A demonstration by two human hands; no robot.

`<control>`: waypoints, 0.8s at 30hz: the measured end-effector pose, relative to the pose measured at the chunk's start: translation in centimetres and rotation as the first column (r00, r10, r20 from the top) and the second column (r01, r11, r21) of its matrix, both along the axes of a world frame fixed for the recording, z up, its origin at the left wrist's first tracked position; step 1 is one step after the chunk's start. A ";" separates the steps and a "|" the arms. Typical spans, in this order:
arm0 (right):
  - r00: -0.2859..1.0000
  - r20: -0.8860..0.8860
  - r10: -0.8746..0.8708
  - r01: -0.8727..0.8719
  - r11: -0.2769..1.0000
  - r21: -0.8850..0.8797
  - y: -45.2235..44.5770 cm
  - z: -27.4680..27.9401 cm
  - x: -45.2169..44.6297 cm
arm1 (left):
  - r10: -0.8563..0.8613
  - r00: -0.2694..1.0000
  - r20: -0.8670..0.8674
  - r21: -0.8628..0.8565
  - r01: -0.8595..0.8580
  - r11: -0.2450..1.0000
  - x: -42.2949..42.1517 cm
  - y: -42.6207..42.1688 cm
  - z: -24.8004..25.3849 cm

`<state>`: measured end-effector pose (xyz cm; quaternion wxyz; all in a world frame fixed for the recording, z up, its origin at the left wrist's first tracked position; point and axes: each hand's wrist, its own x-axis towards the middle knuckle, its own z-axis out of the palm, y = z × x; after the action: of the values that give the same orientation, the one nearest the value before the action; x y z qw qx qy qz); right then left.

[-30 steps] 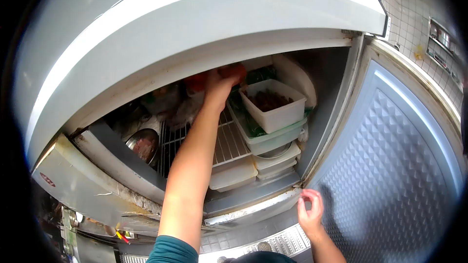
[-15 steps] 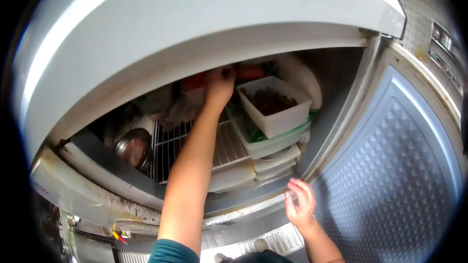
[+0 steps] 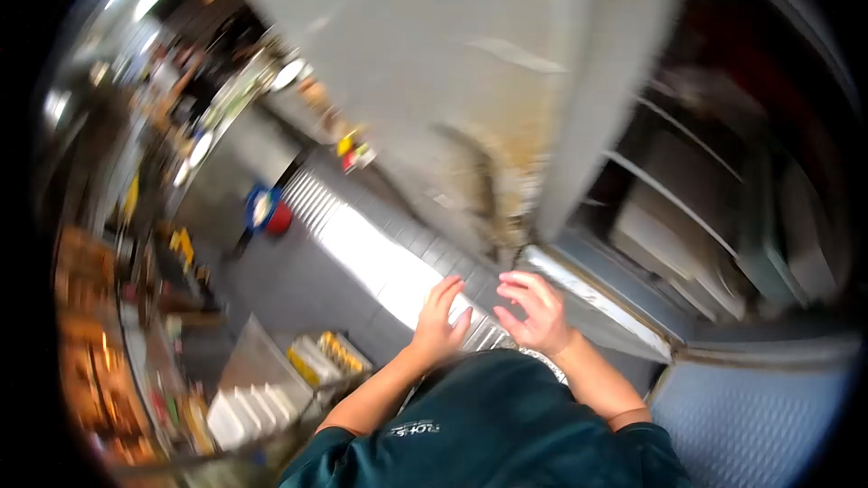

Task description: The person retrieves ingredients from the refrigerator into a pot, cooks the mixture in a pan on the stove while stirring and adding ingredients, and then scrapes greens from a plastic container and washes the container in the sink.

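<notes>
Just in front of our dark green shirt (image 3: pixel 506 425), we hold our left hand (image 3: pixel 440 325) and right hand (image 3: pixel 540 314) side by side, with a gap between them. Our fingers are released on both hands, slightly bent and spread, grasping nothing that we can see. Nearest to them stands the open refrigerator (image 3: pixel 597 63), its pale sill (image 3: pixel 592 301) near our right hand. Inside, stacked pale containers (image 3: pixel 665 226) lie up and to the right of our right fingers, well apart from them; they are too blurred for us to tell what they contain. Lower on the right, we see the textured blue-grey door (image 3: pixel 768 416) swung open, also apart from our fingers.
</notes>
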<state>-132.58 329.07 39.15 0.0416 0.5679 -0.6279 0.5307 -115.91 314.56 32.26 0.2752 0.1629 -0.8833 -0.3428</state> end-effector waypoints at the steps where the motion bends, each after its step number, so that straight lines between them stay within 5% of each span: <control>1: 0.995 0.026 0.097 -0.098 0.994 0.042 -2.4 -0.7 1.7 | 0.154 0.988 0.010 -0.011 -0.154 0.988 4.1 -1.0 -2.0; 6: 0.844 0.098 0.527 -0.534 0.808 0.250 -15.2 -3.7 11.6 | 0.748 0.647 0.148 0.357 -0.740 0.570 20.9 -2.1 -8.5; 9: 0.693 0.153 0.704 -0.710 0.630 0.316 -20.7 -5.0 17.9 | 0.926 0.375 0.037 0.539 -0.788 0.298 27.1 -0.2 -9.3; 12: 0.540 0.358 0.761 -0.828 0.406 0.386 -27.0 -8.2 26.7 | 0.997 0.019 -0.072 0.767 -0.638 0.068 33.6 -0.2 -8.1; 15: 0.362 0.639 0.678 -0.924 0.174 0.339 -33.4 -11.9 36.5 | 0.937 -0.338 -0.090 0.959 -0.285 -0.010 40.6 -2.2 -9.5; 17: 0.262 0.657 0.706 -0.952 0.080 0.294 -37.2 -14.2 43.0 | 0.896 -0.443 -0.030 0.979 -0.194 -0.063 45.0 -4.2 -10.9; 21: 0.130 0.866 0.483 -0.956 -0.172 0.239 -42.9 -19.1 56.4 | 0.848 -0.526 -0.055 0.994 -0.106 -0.001 51.7 -6.5 -16.5; 24: 0.094 0.925 0.369 -0.921 -0.321 0.222 -45.8 -24.6 65.9 | 0.806 -0.550 -0.220 0.974 -0.172 0.148 53.0 -8.7 -15.6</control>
<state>-66.64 283.25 14.56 -0.7705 0.5672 -0.2647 0.1205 -62.89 305.83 16.69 0.8439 0.4479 0.0019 -0.2955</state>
